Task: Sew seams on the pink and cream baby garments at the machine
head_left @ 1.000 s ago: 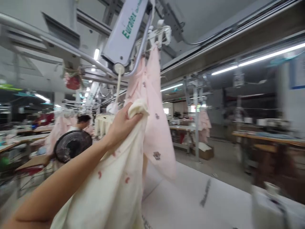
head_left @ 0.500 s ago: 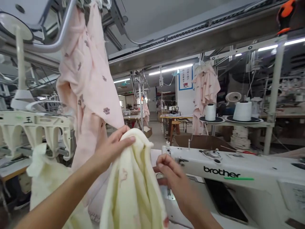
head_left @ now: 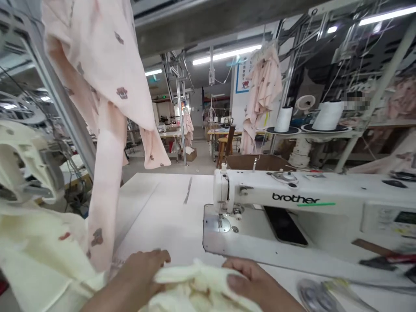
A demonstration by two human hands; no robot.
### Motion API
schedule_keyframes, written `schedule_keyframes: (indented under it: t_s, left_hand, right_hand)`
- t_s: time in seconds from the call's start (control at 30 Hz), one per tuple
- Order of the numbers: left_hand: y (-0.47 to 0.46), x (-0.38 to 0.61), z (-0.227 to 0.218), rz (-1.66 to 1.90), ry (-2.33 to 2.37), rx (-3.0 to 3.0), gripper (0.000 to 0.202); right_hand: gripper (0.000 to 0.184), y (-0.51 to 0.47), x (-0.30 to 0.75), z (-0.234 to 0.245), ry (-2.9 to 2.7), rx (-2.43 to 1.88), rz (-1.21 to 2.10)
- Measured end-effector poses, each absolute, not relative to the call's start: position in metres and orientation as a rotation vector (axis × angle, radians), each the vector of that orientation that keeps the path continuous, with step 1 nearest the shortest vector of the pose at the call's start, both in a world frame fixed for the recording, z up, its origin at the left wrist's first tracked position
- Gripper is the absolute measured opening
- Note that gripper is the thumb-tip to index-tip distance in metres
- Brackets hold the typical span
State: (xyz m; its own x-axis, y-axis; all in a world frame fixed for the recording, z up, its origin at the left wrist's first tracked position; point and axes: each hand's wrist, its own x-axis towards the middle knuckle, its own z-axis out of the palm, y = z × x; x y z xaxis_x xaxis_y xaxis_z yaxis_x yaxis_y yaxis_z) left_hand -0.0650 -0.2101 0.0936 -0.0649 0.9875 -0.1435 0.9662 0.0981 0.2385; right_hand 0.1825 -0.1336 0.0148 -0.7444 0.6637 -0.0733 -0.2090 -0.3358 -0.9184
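My left hand and my right hand both grip a bunched cream garment at the near edge of the white sewing table. The rest of the cream cloth trails off to the left. A pink printed garment hangs from above, just left of my left hand. A white Brother sewing machine stands just beyond my right hand, with its needle ahead of the cloth.
Two white thread cones stand on a stand behind the machine. Another pink garment hangs further back. A pale plastic hanger rack is at the left. Metal tools lie at the lower right. Worktables fill the aisle beyond.
My hands have brought the cream garment down from chest height to the table's near edge. My view has tilted down and right, onto the sewing machine.
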Motion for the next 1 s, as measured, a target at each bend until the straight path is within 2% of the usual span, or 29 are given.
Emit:
schedule_keyframes:
  t_s: [0.1, 0.23, 0.33, 0.43, 0.53, 0.67, 0.8, 0.9, 1.0]
  left_hand:
    - [-0.191, -0.047, 0.069, 0.418, 1.963, 2.028, 0.05]
    - [-0.17, -0.01, 0.057, 0.693, 1.701, 1.97, 0.024]
    - [-0.162, 0.007, 0.047, 0.841, 1.644, 1.814, 0.021]
    - [-0.163, 0.011, 0.036, 0.956, 1.579, 1.705, 0.019]
    - [-0.167, 0.014, 0.032, 0.967, 1.476, 1.691, 0.015]
    - [-0.171, 0.014, 0.034, 0.99, 1.502, 1.744, 0.013]
    - [-0.173, 0.009, 0.035, 0.883, 1.578, 1.844, 0.013]
    - [-0.175, 0.008, 0.033, 0.816, 1.52, 1.959, 0.016]
    - [-0.178, 0.009, 0.03, 0.929, 1.419, 2.076, 0.018]
  right_hand:
    - [0.046, -0.138, 0.172, 0.002, -1.179, -0.718, 1.993]
    - [0.041, -0.147, 0.179, 0.005, -1.168, -0.723, 1.919]
    - [0.042, -0.152, 0.196, 0.004, -1.388, -0.834, 1.784]
    - [0.041, -0.15, 0.206, 0.005, -1.75, -0.941, 1.394]
    - [0.03, -0.144, 0.199, 0.016, -1.815, -0.88, 1.122]
    - [0.015, -0.136, 0.178, 0.028, -1.813, -0.873, 1.261]
    - [0.008, -0.137, 0.173, 0.028, -1.918, -0.971, 1.202]
    - [0.011, -0.135, 0.18, 0.031, -2.045, -0.961, 1.173]
    - [0.017, -0.123, 0.183, 0.037, -1.982, -0.856, 1.501]
